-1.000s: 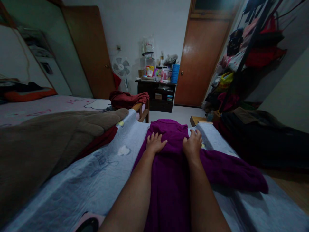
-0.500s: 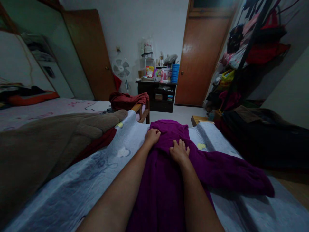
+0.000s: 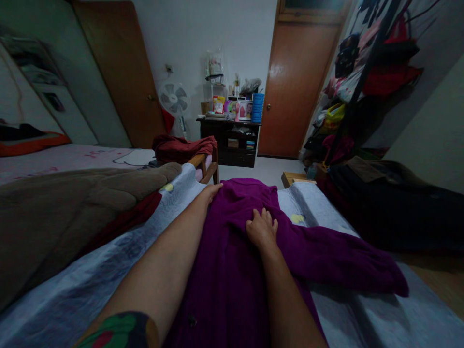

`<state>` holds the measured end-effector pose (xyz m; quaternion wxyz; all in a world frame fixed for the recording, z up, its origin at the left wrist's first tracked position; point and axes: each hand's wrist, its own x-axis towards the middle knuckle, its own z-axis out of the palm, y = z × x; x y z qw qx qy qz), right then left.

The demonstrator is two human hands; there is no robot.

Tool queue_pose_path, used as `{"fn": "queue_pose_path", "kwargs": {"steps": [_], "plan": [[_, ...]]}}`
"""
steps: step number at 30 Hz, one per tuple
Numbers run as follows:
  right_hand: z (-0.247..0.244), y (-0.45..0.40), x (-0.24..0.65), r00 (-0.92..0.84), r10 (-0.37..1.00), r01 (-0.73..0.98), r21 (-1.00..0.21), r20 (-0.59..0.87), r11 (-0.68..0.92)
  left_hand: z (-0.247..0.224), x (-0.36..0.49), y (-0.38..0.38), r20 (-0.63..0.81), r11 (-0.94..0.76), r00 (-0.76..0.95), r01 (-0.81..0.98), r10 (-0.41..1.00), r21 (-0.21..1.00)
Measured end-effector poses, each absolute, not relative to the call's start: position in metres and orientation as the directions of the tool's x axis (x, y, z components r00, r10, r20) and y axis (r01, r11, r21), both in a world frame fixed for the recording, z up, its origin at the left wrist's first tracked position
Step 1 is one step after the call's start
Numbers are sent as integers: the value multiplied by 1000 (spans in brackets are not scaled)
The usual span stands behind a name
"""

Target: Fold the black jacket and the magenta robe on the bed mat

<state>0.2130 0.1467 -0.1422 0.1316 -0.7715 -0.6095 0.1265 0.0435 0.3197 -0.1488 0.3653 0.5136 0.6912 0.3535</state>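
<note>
A purple long-sleeved garment point(image 3: 239, 270) lies on the pale blue patterned bed cover point(image 3: 145, 251), one sleeve stretched out to the right. At the garment's upper left edge is my left hand point(image 3: 212, 192), its fingers mostly hidden, so whether they grip the cloth cannot be made out. My right hand point(image 3: 263, 227) rests palm down on the upper middle of the garment, fingers spread, holding nothing. A dark button shows low on the garment's front.
A brown blanket point(image 3: 72, 208) lies at the left, with dark red cloth point(image 3: 123, 222) under it. Red cloth point(image 3: 183, 147) hangs over a wooden bed rail. Dark clothes point(image 3: 391, 208) are piled at the right. A fan point(image 3: 174, 99) and a dark cabinet point(image 3: 235, 145) stand beyond.
My left hand has moved left and outward to the garment's edge. My right hand stays spread on the cloth. The view has shifted slightly, and a colourful patch now shows near my left elbow.
</note>
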Motion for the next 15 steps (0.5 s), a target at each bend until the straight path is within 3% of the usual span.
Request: {"fn": "queue_pose_path", "kwargs": {"steps": [8,15], "plan": [[-147,144,211,231,972,915,-348,38,-204,-145,51,331,-10,86,-154,498,988,863],[-152,143,208,235,970,914,-357,71,-195,-145,53,332,158,80,-245,742,957,666]]}}
